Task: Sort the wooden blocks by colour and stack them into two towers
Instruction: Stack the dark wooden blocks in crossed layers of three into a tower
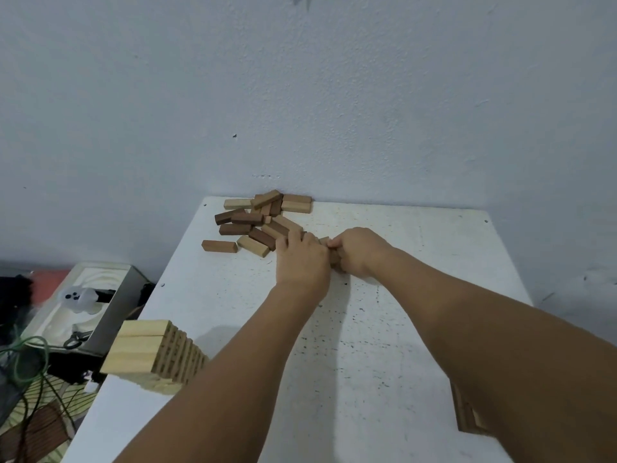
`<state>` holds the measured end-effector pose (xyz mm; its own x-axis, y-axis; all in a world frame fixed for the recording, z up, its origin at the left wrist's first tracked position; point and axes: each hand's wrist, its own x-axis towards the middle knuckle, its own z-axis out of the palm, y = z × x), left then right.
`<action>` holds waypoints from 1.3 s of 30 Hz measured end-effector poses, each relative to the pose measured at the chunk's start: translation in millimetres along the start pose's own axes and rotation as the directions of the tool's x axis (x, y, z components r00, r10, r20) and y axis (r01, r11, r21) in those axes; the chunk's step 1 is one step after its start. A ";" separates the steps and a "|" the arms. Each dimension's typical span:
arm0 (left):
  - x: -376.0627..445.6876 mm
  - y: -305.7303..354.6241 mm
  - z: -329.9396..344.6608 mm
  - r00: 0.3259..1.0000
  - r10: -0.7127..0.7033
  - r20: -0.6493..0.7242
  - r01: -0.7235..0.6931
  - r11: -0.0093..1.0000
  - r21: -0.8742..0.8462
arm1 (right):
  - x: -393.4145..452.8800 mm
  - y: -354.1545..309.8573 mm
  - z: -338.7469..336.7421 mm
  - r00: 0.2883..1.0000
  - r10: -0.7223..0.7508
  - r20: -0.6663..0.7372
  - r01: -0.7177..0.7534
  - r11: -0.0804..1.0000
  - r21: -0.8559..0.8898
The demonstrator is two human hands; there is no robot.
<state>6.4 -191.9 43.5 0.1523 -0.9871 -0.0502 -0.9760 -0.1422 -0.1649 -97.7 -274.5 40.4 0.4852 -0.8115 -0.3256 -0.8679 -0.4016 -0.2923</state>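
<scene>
On white tabletop [384,329], near far wall: loose pile of light and dark wooden blocks [257,222]. Left hand [302,259] and right hand [359,252] meet just beside pile, fingers curled around few brown blocks [335,259], mostly hidden. Finished light tower [157,352] at near left edge; dark tower [467,412] behind right forearm. Risk: either forearm, drawn back, could knock tower over.

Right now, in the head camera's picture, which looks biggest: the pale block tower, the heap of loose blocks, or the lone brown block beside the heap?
1. Pale block tower, though it stands nearest the camera, which inflates it.
2. Heap of loose blocks, farther back by the wall.
3. Lone brown block, clearly smallest.
</scene>
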 end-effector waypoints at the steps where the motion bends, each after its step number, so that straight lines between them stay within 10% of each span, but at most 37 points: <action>1: -5.7 1.0 1.1 1.000 0.003 0.014 -0.003 1.000 -0.014 | -4.6 -0.6 2.7 1.000 0.006 0.006 -0.006 1.000 -0.002; 25: -189.0 -25.7 41.8 0.997 0.063 -0.040 -0.074 0.724 -0.686 | -196.9 -28.8 81.7 0.996 0.083 -0.013 -0.064 0.858 0.510; 39: -239.2 -33.3 46.6 0.990 0.128 -0.067 -0.140 0.734 -0.664 | -241.6 -26.2 122.4 0.991 0.081 -0.105 -0.018 0.868 0.497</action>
<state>9.7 52.4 15.1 0.0157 -0.9999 -0.0050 -0.8413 -0.0159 0.5403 -179.1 -15.9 16.7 0.3997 -0.8813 -0.2521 -0.7090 -0.1229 -0.6944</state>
